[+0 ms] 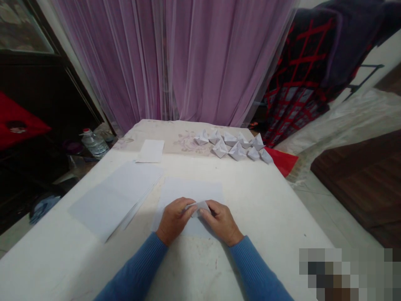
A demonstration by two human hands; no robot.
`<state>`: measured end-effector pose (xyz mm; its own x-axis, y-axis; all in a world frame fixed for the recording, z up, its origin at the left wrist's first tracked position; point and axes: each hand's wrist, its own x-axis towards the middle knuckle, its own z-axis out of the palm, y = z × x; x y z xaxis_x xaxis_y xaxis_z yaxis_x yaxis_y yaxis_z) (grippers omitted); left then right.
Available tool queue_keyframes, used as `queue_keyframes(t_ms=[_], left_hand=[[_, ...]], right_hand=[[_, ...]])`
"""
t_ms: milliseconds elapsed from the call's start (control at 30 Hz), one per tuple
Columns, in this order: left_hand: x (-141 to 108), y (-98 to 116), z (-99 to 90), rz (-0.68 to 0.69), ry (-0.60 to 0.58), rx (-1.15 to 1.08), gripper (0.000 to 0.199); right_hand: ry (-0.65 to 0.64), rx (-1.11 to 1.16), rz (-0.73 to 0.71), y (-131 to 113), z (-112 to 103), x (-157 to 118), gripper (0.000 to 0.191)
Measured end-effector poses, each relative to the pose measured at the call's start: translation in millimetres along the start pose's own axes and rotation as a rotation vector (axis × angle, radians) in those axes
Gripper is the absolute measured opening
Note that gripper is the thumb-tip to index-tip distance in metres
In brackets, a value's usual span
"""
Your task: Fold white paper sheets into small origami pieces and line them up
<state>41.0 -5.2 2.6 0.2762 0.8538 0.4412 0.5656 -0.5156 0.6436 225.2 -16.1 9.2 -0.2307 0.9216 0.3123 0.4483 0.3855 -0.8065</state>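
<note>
Head cam here, looking down at both bare hands close together over the table (266,209). The left hand (173,219) and right hand (221,221) meet around a small folded piece of white paper (199,207). The left fingers (188,210) and right fingers (206,212) are nearly closed, pinching it from either side, so most of it sits between the fingertips with just the top edge showing. Right under the hands is a flat white paper sheet (188,194), and the hands are resting over its near part. Off to the left lies a stack of white paper (112,198), with a smaller single sheet (150,150) further up the table. Along the far right edge sit two loose rows of folded origami pieces (232,146), well apart from the hands. A red paper or cloth corner (282,162) pokes out past the table edge beside them.
</note>
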Motion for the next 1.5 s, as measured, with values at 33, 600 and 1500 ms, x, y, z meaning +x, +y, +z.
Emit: queue_keyframes(t_ms=[33, 600, 1500], left_hand=[[0.4, 1.8, -0.5, -0.027, -0.003, -0.026, 0.022], [25.1, 16.8, -18.3, -0.313, -0.068, -0.352, 0.023], [70.5, 36.4, -14.6, -0.349, 0.036, -0.559, 0.028]], right_hand=[[0.021, 0.023, 0.002, -1.4, -0.3, 0.3, 0.022], [0.003, 0.125, 0.152, -22.6, -7.0, 21.6, 0.024], [0.145, 0.161, 0.129, -45.9, -41.7, 59.1, 0.023]])
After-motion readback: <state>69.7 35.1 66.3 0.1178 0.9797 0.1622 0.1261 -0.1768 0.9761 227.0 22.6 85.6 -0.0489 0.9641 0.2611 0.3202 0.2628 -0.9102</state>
